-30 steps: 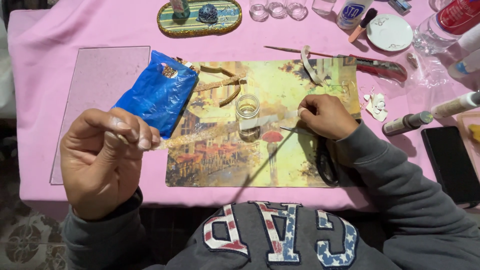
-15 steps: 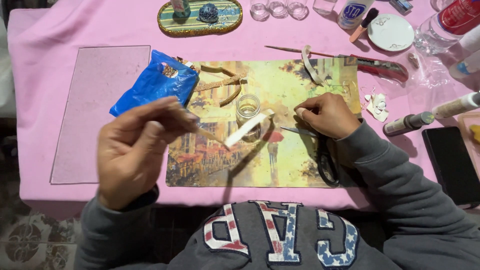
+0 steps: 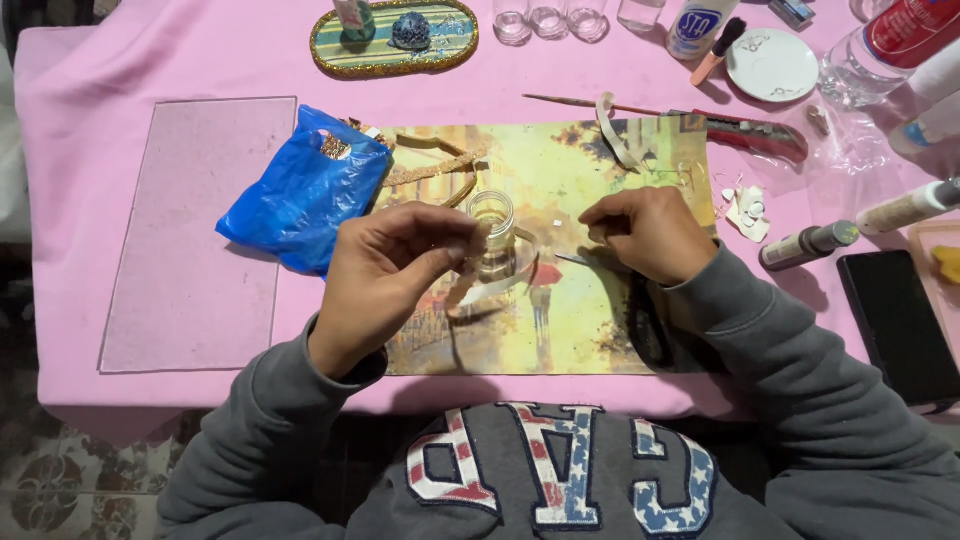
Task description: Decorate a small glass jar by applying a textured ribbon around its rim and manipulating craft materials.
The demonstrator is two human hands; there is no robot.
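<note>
A small clear glass jar (image 3: 492, 222) stands on a yellow painted picture sheet (image 3: 560, 165) in the middle of the pink table. My left hand (image 3: 395, 270) pinches a pale strip (image 3: 478, 290) right against the jar's left side. Just to the right of the jar, my right hand (image 3: 645, 235) rests on the sheet. Its fingers are closed on a thin grey tool (image 3: 572, 260) whose tip points toward the jar.
A blue plastic bag (image 3: 305, 190) and a glass pane (image 3: 200, 230) lie to the left. An oval tray (image 3: 395, 40), small glasses (image 3: 550, 20), a brush (image 3: 565, 100), a red knife (image 3: 755, 135), a white plate (image 3: 770, 65), tubes (image 3: 805, 245) and a black phone (image 3: 895, 325) ring the sheet.
My left hand came in from the near left, carrying the pale strip, and now holds it against the jar. My right hand has barely moved.
</note>
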